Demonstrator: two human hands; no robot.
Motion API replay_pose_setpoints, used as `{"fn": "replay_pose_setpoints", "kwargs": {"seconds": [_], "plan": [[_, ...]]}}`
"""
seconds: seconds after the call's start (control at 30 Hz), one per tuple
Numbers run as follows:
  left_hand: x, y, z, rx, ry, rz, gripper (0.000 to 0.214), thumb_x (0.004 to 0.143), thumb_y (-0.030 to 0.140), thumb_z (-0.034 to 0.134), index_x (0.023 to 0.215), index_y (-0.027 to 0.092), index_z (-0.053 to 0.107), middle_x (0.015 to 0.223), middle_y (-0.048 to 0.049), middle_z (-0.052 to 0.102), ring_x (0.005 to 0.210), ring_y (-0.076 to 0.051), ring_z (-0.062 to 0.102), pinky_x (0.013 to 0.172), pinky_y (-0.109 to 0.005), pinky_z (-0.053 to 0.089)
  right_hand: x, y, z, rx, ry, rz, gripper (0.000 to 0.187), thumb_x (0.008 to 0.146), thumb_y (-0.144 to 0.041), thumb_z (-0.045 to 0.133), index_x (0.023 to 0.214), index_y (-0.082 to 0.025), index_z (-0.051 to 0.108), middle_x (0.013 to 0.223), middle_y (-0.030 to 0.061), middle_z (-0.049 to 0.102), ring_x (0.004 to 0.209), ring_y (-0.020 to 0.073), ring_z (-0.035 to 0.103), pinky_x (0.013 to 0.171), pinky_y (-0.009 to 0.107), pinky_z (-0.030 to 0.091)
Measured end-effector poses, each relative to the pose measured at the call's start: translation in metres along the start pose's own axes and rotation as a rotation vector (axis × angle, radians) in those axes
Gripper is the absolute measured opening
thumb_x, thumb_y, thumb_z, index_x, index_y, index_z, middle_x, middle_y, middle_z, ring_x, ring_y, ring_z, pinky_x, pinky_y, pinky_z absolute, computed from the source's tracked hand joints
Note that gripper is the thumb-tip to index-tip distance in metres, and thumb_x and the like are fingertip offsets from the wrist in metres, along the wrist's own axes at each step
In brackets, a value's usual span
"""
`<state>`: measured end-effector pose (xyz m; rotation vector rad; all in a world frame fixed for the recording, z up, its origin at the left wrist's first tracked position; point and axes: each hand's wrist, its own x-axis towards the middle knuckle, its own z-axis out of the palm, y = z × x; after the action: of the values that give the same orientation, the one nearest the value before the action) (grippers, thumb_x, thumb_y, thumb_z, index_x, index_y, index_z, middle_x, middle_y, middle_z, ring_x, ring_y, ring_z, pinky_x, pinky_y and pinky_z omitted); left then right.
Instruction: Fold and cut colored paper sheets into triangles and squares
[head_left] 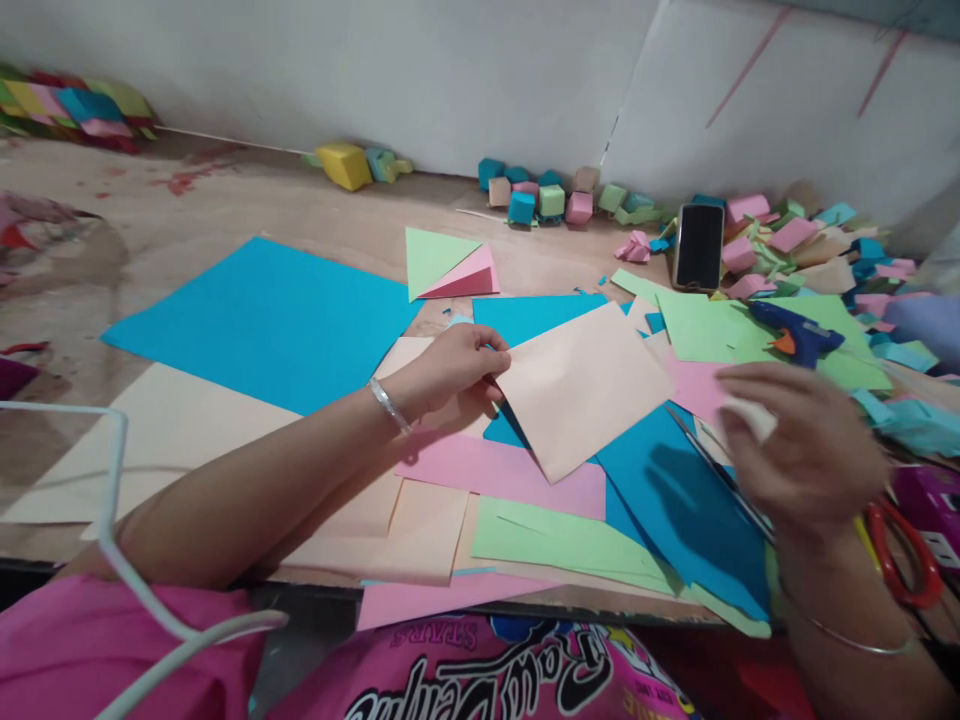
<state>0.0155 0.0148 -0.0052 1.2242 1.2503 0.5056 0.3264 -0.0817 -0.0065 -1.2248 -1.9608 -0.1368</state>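
My left hand (466, 372) pinches the peach sheet (589, 390) by its left corner, thumb against fingers. The sheet is over the middle of the table, in front of the blue paper (679, 510) and the pink strip (517, 475); contact with them I cannot determine. My right hand (810, 445), blurred, is well apart from the sheet, near the red-handled scissors (904, 555). A pale scrap (752, 418) shows at its fingers; whether they grasp it, I cannot tell.

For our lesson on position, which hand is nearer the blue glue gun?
Right. The right hand is just below the glue gun in view; the left hand is farther left, holding peach paper.
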Motion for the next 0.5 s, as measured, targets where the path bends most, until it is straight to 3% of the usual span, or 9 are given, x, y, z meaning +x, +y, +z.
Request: {"fn": "replay_pose_setpoints", "kwargs": {"seconds": [0.07, 0.13, 0.23, 0.37, 0.43, 0.5], "plan": [[0.002, 0.0, 0.001, -0.082, -0.015, -0.057, 0.009, 0.086, 0.015, 0.06, 0.08, 0.017, 0.054, 0.056, 0.0012, 0.055, 0.048, -0.011, 0.058, 0.049, -0.026, 0.052, 0.003, -0.013, 0.008, -0.066, -0.236, -0.311, 0.046, 0.08, -0.022, 0.072, 0.124, -0.024, 0.061, 0.129, 0.0111, 0.062, 0.122, 0.0302, 0.055, 0.102, 0.049, 0.045], [0.002, 0.002, 0.002, -0.189, -0.026, -0.106, 0.012, 0.088, 0.013, 0.057, 0.079, 0.017, 0.051, 0.058, 0.002, 0.053, 0.047, -0.008, 0.056, 0.049, -0.022, 0.049, 0.004, -0.026, 0.021, -0.139, -0.349, -0.455, 0.053, 0.081, -0.026, 0.073, 0.131, -0.024, 0.056, 0.139, 0.0121, 0.055, 0.132, 0.0319, 0.047, 0.107, 0.053, 0.039], [0.001, 0.004, 0.005, -0.329, -0.026, -0.152, 0.017, 0.088, 0.009, 0.054, 0.076, 0.017, 0.046, 0.06, 0.0028, 0.05, 0.05, -0.006, 0.057, 0.052, -0.019, 0.047, 0.001, -0.034, 0.036, -0.211, -0.259, -0.418, 0.052, 0.081, -0.024, 0.073, 0.129, -0.022, 0.055, 0.137, 0.0141, 0.057, 0.129, 0.0309, 0.05, 0.106, 0.053, 0.041], [-0.003, 0.006, 0.008, -0.327, -0.081, -0.194, 0.014, 0.087, 0.008, 0.052, 0.081, 0.018, 0.045, 0.063, 0.0013, 0.054, 0.053, -0.008, 0.059, 0.054, -0.021, 0.047, -0.004, -0.03, 0.039, -0.083, -0.111, -0.346, 0.04, 0.081, -0.007, 0.067, 0.117, -0.024, 0.062, 0.114, 0.0077, 0.07, 0.109, 0.023, 0.063, 0.092, 0.04, 0.05], [-0.005, 0.005, 0.008, -0.234, -0.115, -0.169, 0.014, 0.085, 0.008, 0.052, 0.093, 0.019, 0.048, 0.063, 0.0011, 0.056, 0.054, -0.01, 0.06, 0.054, -0.022, 0.046, -0.004, -0.028, 0.036, 0.046, -0.133, -0.267, 0.032, 0.085, -0.005, 0.06, 0.111, -0.023, 0.064, 0.107, 0.0067, 0.071, 0.102, 0.021, 0.065, 0.087, 0.037, 0.051], [-0.006, 0.004, 0.006, -0.053, -0.154, -0.091, 0.028, 0.082, 0.009, 0.055, 0.108, 0.019, 0.048, 0.064, 0.001, 0.06, 0.056, -0.013, 0.063, 0.054, -0.024, 0.046, -0.004, -0.027, 0.034, 0.148, -0.185, -0.141, 0.024, 0.09, -0.008, 0.054, 0.107, -0.021, 0.064, 0.101, 0.007, 0.071, 0.096, 0.0193, 0.066, 0.084, 0.033, 0.052]]}}
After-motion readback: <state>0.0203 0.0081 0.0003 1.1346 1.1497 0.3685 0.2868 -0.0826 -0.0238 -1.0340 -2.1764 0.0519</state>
